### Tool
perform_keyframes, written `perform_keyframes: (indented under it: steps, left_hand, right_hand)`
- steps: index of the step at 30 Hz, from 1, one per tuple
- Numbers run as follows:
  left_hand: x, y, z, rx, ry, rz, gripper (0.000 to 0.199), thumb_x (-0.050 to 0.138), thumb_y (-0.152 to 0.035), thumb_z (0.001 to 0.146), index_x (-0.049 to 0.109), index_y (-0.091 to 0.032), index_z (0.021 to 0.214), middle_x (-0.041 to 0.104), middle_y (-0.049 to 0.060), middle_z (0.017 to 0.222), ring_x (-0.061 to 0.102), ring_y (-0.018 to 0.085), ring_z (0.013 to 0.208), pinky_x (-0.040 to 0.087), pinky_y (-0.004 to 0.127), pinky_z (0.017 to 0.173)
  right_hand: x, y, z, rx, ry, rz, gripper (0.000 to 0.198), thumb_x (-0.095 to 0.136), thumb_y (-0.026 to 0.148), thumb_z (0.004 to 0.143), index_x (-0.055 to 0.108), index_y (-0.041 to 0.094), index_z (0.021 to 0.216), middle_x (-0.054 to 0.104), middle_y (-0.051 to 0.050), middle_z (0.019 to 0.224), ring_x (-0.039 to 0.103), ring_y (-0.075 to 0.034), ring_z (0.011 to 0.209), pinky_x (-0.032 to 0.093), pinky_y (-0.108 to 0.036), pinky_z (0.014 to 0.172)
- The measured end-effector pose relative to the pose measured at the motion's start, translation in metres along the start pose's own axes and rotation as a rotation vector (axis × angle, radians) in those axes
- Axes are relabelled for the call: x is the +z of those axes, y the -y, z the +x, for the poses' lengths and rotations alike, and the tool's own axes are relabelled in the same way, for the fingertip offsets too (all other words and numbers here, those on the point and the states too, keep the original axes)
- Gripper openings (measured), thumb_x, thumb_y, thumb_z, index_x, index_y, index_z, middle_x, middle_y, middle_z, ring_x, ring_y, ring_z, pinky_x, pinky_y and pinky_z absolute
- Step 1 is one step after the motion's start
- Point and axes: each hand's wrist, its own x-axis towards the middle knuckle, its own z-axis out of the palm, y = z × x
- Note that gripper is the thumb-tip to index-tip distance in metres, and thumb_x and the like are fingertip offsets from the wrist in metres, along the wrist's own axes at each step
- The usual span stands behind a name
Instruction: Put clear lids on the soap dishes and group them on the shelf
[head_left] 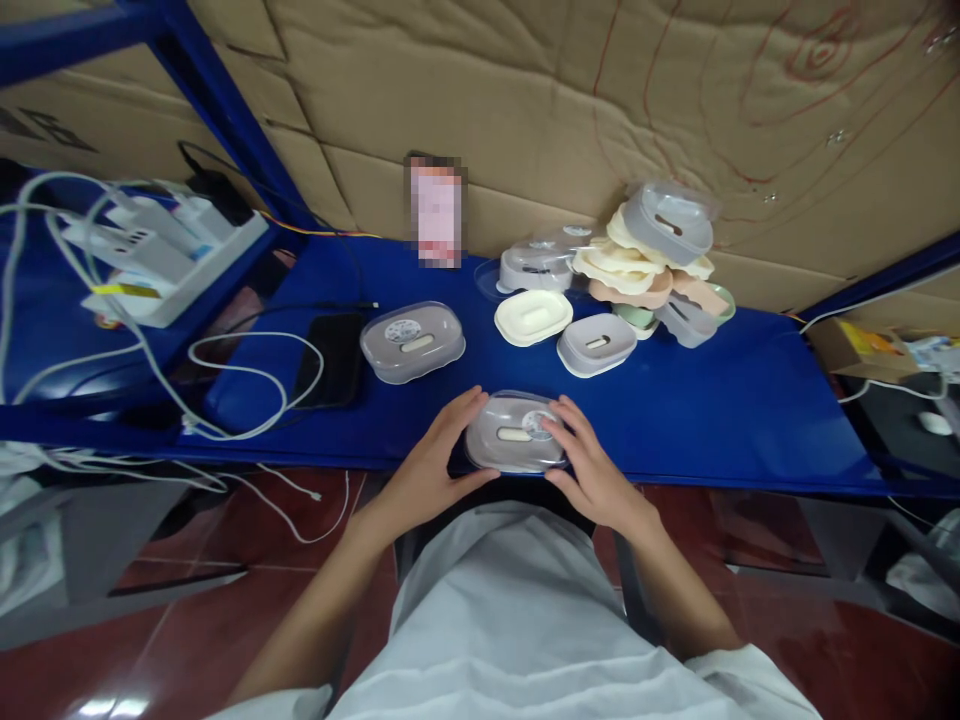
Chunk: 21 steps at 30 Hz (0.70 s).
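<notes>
While both bare hands frame a rounded grey plastic box under a clear lid (517, 450), the work sits at the near edge of a blue table (720, 405), directly in front of the wearer's pale shirt (495, 600). The left hand (439, 452) grips the box's left end, fingers at the far corner and thumb at the near one; the right hand (591, 462) clasps the right end, its fingers reaching onto the lid near a round printed sticker (537, 426). A pale bar shows in the slot on top.

The step in hand appears to be steadying or squaring the lid on its base, and the next move seems to call for even pressure from both ends, so that neither side rides up.

Beyond and to the left rests a second lidded grey box (415, 362), well apart from the hands. Farther off lie a flat cream oval piece (534, 312) and an unlidded grey slotted piece (589, 358), with a loose heap of cream, peach, green and grey parts (634, 285) behind on the right. At far left, a looped white cable (319, 350) crosses a flat black device (341, 365). Nothing blocks the held box, though the near edge leaves little room toward the wearer.
</notes>
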Motion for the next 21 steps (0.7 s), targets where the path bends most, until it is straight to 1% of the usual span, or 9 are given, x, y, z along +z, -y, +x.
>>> perform_keyframes:
  steps: [3, 6, 8, 12, 15, 18, 21]
  left_hand:
    - [0.0, 0.002, 0.0, 0.007, -0.011, 0.013, 0.086, 0.078, -0.046, 0.095, 0.032, -0.037, 0.167, 0.042, 0.013, 0.169, 0.044, 0.033, 0.156, 0.044, 0.054, 0.126]
    - [0.0, 0.003, 0.0, 0.031, -0.04, 0.003, 0.075, 0.081, -0.042, 0.093, 0.046, -0.037, 0.159, 0.047, 0.012, 0.163, 0.051, 0.032, 0.151, 0.048, 0.052, 0.123]
    - [0.001, 0.003, 0.0, 0.046, -0.053, -0.004, 0.068, 0.081, -0.04, 0.093, 0.052, -0.036, 0.155, 0.05, 0.012, 0.159, 0.054, 0.032, 0.148, 0.05, 0.052, 0.121]
    - [0.004, 0.002, 0.001, 0.046, -0.055, 0.01, 0.063, 0.08, -0.039, 0.095, 0.055, -0.034, 0.152, 0.051, 0.013, 0.156, 0.056, 0.031, 0.145, 0.051, 0.051, 0.12]
    - [0.007, 0.001, 0.0, 0.065, -0.053, 0.055, 0.062, 0.078, -0.039, 0.096, 0.053, -0.034, 0.153, 0.051, 0.013, 0.155, 0.057, 0.03, 0.144, 0.053, 0.05, 0.118]
    - [0.003, 0.0, -0.008, 0.092, -0.104, 0.22, 0.061, 0.074, -0.04, 0.099, 0.05, -0.032, 0.154, 0.052, 0.014, 0.155, 0.057, 0.032, 0.143, 0.052, 0.051, 0.117]
    - [-0.01, 0.002, -0.018, 0.091, -0.246, 0.505, 0.06, 0.075, -0.042, 0.098, 0.053, -0.028, 0.152, 0.053, 0.018, 0.155, 0.055, 0.04, 0.143, 0.05, 0.059, 0.115]
  right_hand:
    - [0.007, -0.001, 0.012, -0.055, 0.055, -0.078, 0.061, 0.049, 0.033, 0.111, 0.031, 0.031, 0.169, 0.031, -0.013, 0.174, 0.013, -0.035, 0.168, 0.036, -0.063, 0.129]
    - [0.007, -0.004, 0.013, -0.086, 0.054, -0.156, 0.059, 0.05, 0.032, 0.11, 0.036, 0.032, 0.167, 0.034, -0.011, 0.175, 0.014, -0.036, 0.167, 0.032, -0.068, 0.129]
    - [0.006, -0.006, 0.01, -0.094, 0.052, -0.212, 0.059, 0.051, 0.033, 0.109, 0.038, 0.033, 0.166, 0.036, -0.01, 0.174, 0.016, -0.036, 0.167, 0.028, -0.07, 0.13]
    - [0.006, -0.009, 0.005, -0.098, 0.066, -0.28, 0.058, 0.054, 0.032, 0.109, 0.04, 0.033, 0.165, 0.037, -0.009, 0.174, 0.017, -0.035, 0.167, 0.028, -0.068, 0.131]
    - [0.007, -0.012, 0.002, -0.114, 0.047, -0.278, 0.063, 0.054, 0.034, 0.109, 0.034, 0.035, 0.168, 0.032, -0.008, 0.177, 0.018, -0.035, 0.167, 0.031, -0.066, 0.13]
    - [0.009, -0.016, -0.004, -0.086, -0.006, -0.253, 0.073, 0.054, 0.041, 0.109, 0.02, 0.032, 0.173, 0.023, -0.012, 0.179, 0.019, -0.034, 0.167, 0.03, -0.065, 0.13]
    - [0.007, -0.024, -0.009, 0.029, -0.108, -0.25, 0.077, 0.052, 0.044, 0.11, 0.013, 0.028, 0.174, 0.024, -0.013, 0.179, 0.021, -0.033, 0.166, 0.028, -0.064, 0.131]
